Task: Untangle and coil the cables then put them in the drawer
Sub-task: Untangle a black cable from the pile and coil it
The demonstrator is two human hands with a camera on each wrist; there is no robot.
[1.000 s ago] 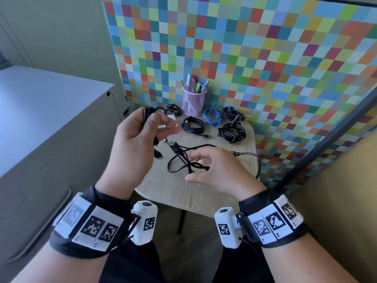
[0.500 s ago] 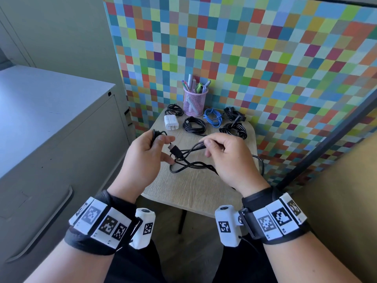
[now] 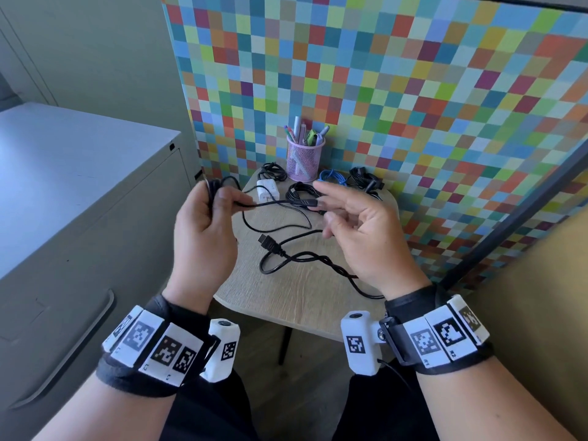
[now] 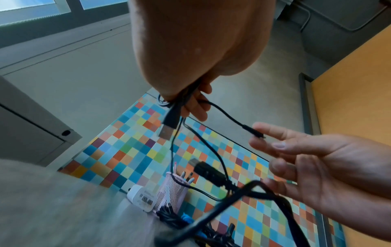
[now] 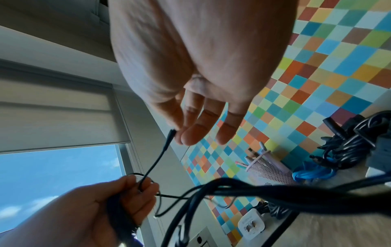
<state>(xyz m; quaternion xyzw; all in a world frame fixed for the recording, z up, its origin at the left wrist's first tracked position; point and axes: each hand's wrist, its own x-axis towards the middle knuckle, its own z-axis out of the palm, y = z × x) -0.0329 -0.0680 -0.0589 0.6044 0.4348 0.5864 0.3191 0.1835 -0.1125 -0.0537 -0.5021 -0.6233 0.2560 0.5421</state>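
Observation:
My left hand [image 3: 219, 198] is raised over the table's left edge and grips a bunch of thin black cable [image 3: 273, 202]. A USB plug [image 4: 169, 124] hangs below that fist. The cable's free end runs right to a small plug [image 3: 307, 203] at the fingertips of my right hand [image 3: 331, 214], which is open with fingers spread and grips nothing. In the right wrist view the small plug [image 5: 170, 134] touches the side of a straight finger. A thick black cable [image 3: 305, 259] with a wide plug [image 3: 269, 244] lies loose on the wooden table [image 3: 296, 300], passing under my right wrist.
At the table's back stand a pink mesh pen cup [image 3: 304, 160], a white charger [image 3: 268, 192], coiled black cables [image 3: 299, 190], a blue coil [image 3: 332, 178] and a black bundle [image 3: 366, 183]. A grey cabinet with a drawer handle [image 3: 79, 345] is on the left. A chequered panel backs the table.
My right hand let go of the cables and opened. My left hand lifted up and left, pulling the thin cable clear of the thick one, which now lies on the table.

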